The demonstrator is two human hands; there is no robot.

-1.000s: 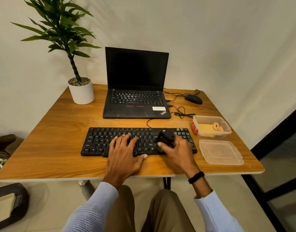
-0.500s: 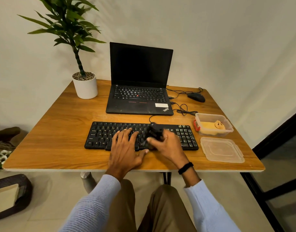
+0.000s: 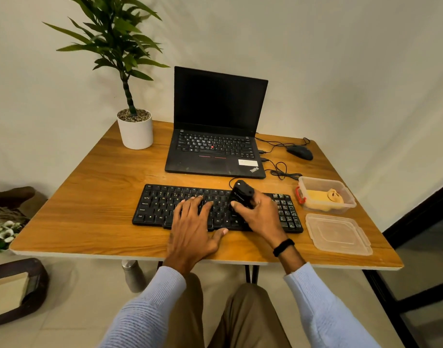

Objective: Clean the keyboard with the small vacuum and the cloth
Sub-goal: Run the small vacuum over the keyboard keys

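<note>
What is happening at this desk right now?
A person sits at the wooden table and cleans the black keyboard. The right hand holds the small vacuum on the keys, right of the middle. The left hand rests on the keys beside it, fingers straight. What looks like the yellow cloth lies unused in the clear box to the right, its lid off beside it. The laptop behind is dark.
</note>
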